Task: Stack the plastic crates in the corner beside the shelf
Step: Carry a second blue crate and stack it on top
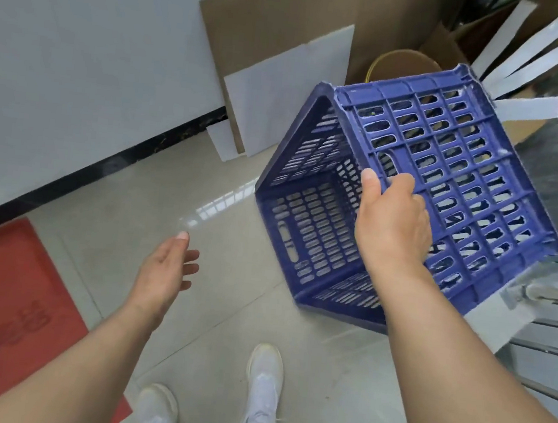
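A blue slotted plastic crate (449, 153) hangs tilted on its side above the tiled floor, its open mouth facing down and left toward me. My right hand (392, 219) grips the rim of its upper wall, thumb inside and fingers hooked through the slots. My left hand (166, 268) hovers lower left with fingers spread, holding nothing and apart from the crate. The metal shelf (553, 309) stands just right of the crate.
Cardboard and white boards (284, 84) lean on the wall behind the crate. A yellow-rimmed bucket (399, 65) and cardboard boxes sit in the corner. A red mat (1, 313) lies at lower left. My white shoes (262, 388) stand on the tiles.
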`<state>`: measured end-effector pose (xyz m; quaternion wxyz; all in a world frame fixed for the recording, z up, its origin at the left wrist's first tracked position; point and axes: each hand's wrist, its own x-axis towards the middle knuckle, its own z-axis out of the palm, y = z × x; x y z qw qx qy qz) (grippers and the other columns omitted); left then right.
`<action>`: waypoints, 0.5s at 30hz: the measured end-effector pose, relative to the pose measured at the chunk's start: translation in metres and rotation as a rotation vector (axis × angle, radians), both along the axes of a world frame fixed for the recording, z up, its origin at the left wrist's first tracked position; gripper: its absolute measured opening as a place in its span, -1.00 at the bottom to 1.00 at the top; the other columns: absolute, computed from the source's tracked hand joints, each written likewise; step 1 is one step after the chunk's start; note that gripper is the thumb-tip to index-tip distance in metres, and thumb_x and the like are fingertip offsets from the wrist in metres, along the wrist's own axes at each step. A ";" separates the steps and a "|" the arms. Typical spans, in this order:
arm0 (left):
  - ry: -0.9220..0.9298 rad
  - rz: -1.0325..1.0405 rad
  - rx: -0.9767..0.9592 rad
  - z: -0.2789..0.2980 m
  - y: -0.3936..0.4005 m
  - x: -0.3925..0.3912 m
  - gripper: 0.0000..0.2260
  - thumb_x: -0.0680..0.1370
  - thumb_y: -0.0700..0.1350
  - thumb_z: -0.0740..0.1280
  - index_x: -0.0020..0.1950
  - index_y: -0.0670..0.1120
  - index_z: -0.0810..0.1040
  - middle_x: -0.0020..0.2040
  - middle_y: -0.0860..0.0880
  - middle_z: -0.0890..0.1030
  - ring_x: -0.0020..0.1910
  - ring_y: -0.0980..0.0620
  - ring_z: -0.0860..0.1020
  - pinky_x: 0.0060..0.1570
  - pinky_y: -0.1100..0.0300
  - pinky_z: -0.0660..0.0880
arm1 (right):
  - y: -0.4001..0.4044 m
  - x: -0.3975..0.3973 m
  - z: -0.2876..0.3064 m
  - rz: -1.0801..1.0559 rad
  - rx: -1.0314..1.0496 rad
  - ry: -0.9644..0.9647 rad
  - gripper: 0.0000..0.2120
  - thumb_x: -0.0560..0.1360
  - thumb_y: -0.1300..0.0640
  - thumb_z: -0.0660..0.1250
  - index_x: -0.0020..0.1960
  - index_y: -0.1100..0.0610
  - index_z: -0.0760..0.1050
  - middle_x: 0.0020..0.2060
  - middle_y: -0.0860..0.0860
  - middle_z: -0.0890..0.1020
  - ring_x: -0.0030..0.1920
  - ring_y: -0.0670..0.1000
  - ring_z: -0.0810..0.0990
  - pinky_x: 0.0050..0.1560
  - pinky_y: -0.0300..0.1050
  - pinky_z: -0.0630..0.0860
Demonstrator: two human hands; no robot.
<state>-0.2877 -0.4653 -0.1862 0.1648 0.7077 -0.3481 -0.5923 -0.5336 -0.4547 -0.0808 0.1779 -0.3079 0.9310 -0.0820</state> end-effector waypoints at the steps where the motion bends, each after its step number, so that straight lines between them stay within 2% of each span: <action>1: -0.013 -0.006 -0.001 0.001 0.000 0.001 -0.59 0.62 0.08 0.08 0.39 -0.08 0.38 0.17 -0.09 0.56 0.03 -0.04 0.56 -0.01 0.06 0.49 | -0.001 -0.006 0.009 -0.001 -0.005 0.005 -0.46 0.59 -0.22 -0.05 0.29 0.20 0.31 0.18 0.27 0.52 0.17 0.29 0.47 0.01 0.10 0.33; 4: -0.071 -0.013 -0.006 0.002 0.004 0.009 -0.55 0.63 0.08 0.07 0.44 -0.12 0.32 0.35 -0.13 0.47 0.20 -0.09 0.50 0.24 -0.03 0.43 | -0.005 -0.019 0.044 0.017 -0.022 0.031 -0.44 0.59 -0.24 -0.09 0.18 0.20 0.39 0.12 0.25 0.57 0.00 0.25 0.46 -0.09 0.05 0.27; 7: -0.149 0.003 0.017 -0.004 0.007 0.022 -0.47 0.62 0.14 0.02 0.53 -0.08 0.17 0.52 -0.12 0.27 0.45 -0.15 0.30 0.43 -0.10 0.22 | -0.006 -0.024 0.075 0.064 -0.044 0.083 -0.40 0.60 -0.23 -0.12 0.17 0.21 0.45 0.18 0.29 0.54 0.13 0.32 0.47 0.01 0.12 0.33; 9: -0.194 0.108 0.103 -0.011 0.009 0.039 -0.43 0.60 0.20 0.00 0.54 -0.06 0.15 0.52 -0.14 0.26 0.46 -0.20 0.27 0.43 -0.12 0.21 | -0.006 -0.024 0.089 0.075 -0.059 0.091 -0.38 0.59 -0.24 -0.13 0.16 0.18 0.50 0.14 0.29 0.57 0.15 0.33 0.49 0.06 0.13 0.37; 12: -0.186 0.387 0.199 -0.016 0.010 0.071 -0.43 0.56 0.25 0.07 0.44 -0.09 0.31 0.31 -0.19 0.50 0.19 -0.26 0.52 0.20 -0.13 0.44 | -0.008 -0.015 0.098 0.038 -0.114 0.046 -0.36 0.55 -0.29 -0.13 0.07 0.12 0.56 -0.03 0.19 0.66 0.05 0.26 0.55 0.11 0.13 0.45; 13: -0.181 0.471 0.191 -0.014 0.009 0.086 -0.46 0.57 0.20 0.12 0.40 -0.13 0.37 0.18 -0.19 0.56 0.03 -0.21 0.57 0.05 -0.08 0.51 | -0.009 -0.009 0.099 0.029 -0.127 0.032 -0.35 0.53 -0.30 -0.14 0.04 0.11 0.56 -0.06 0.17 0.66 0.02 0.25 0.57 0.12 0.15 0.46; 15: -0.133 0.589 0.166 -0.005 0.006 0.113 -0.58 0.58 0.09 0.19 0.32 -0.16 0.45 -0.08 -0.12 0.60 -0.23 -0.07 0.56 -0.24 0.04 0.50 | -0.010 0.008 0.099 0.013 -0.137 0.011 -0.33 0.51 -0.32 -0.15 0.01 0.10 0.56 -0.09 0.16 0.67 -0.03 0.24 0.59 0.10 0.15 0.48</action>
